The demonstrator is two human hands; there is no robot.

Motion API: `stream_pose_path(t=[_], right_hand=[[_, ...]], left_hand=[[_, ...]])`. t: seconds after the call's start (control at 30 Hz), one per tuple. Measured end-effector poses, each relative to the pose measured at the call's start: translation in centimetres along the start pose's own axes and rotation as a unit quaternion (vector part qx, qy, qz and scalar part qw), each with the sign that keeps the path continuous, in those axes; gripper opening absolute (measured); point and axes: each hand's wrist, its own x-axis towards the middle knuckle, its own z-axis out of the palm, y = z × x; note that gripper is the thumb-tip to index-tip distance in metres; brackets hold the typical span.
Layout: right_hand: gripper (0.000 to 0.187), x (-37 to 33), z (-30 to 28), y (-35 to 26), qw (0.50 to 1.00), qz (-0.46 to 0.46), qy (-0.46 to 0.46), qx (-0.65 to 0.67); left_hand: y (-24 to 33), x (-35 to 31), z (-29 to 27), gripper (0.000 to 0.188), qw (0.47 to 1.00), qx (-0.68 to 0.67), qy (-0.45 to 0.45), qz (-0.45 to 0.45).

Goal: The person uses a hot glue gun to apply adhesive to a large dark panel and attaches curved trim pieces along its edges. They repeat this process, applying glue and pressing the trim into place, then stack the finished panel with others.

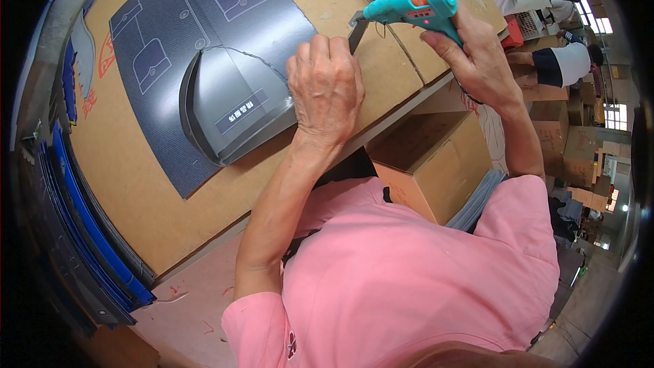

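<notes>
My right hand (482, 61) is wrapped around the handle of a teal glue gun (412, 10), which points left with its metal nozzle down. My left hand (325, 88) is closed, knuckles up, over the right side of a grey folded bag panel (238, 102). From its fingers a narrow dark strip (355, 37) sticks up, its end close to the nozzle. The fingertips are hidden beneath the hand. The bag panel bulges open at its left side, with a thin black cord (255, 58) along its top. Under it lies a dark sheet printed with pockets and buttons (163, 20).
The cardboard-topped table (225, 197) bears red marks. Blue and dark sheets (88, 218) stand stacked along its left side. An open cardboard box (436, 163) stands beside me, below the table edge. Other people (562, 67) and several cartons (569, 143) are at the right.
</notes>
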Motion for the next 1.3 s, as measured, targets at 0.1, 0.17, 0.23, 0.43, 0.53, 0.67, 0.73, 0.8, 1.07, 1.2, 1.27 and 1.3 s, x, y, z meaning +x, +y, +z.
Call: stream_pose_path(t=[0.1, 0.17, 0.23, 0.43, 0.53, 0.67, 0.73, 0.8, 1.07, 1.2, 1.27, 1.3], right_hand=[[0.028, 0.1, -0.1, -0.1, 1.000, 0.013, -0.003, -0.010], [0.028, 0.0, -0.1, 0.0, 1.000, 0.023, -0.008, -0.016], [0.028, 0.1, -0.1, 0.0, 1.000, 0.014, 0.002, -0.013], [0.028, 0.0, 0.0, 0.2, 0.999, 0.014, 0.035, 0.013], [0.028, 0.1, -0.1, 0.2, 1.000, 0.008, 0.029, 0.007], [0.028, 0.2, 0.0, 0.2, 1.000, 0.004, 0.018, 0.007], [0.028, 0.2, 0.0, 0.3, 1.000, 0.008, 0.018, 0.001], [0.028, 0.2, 0.0, 0.5, 1.000, 0.010, 0.019, -0.003], [0.029, 0.1, 0.0, 0.7, 1.000, 0.019, 0.005, -0.003], [0.032, 0.2, 0.3, 1.6, 0.998, 0.035, 0.043, 0.008], [0.034, 0.1, 0.0, 2.3, 0.995, 0.081, 0.059, 0.022], [0.033, 0.1, -0.1, 2.8, 0.992, 0.100, 0.075, 0.009]], left_hand=[[0.0, 0.0, 0.0, 0.012, 1.000, 0.000, -0.001, 0.001], [0.0, 0.0, 0.0, 0.012, 1.000, 0.000, -0.003, 0.002], [0.0, 0.0, -0.1, 0.012, 1.000, -0.001, -0.005, 0.003], [0.0, 0.0, 0.0, 0.013, 1.000, 0.000, -0.005, 0.005], [-0.1, 0.0, 0.1, 0.013, 1.000, 0.008, -0.004, 0.006], [-0.1, -0.1, 0.1, 0.012, 1.000, 0.002, 0.002, 0.006], [-0.1, 0.0, 0.1, 0.012, 1.000, 0.000, 0.001, 0.006], [-0.1, 0.0, 0.0, 0.012, 1.000, 0.001, -0.001, 0.004], [-0.1, -0.1, 0.0, 0.014, 1.000, 0.000, -0.002, 0.004], [0.0, -0.1, -0.1, 0.015, 1.000, -0.004, -0.001, 0.006], [-0.1, 0.0, 0.0, 0.016, 1.000, -0.001, -0.002, 0.004], [-0.1, -0.1, -0.1, 0.017, 1.000, 0.002, -0.004, 0.001]])
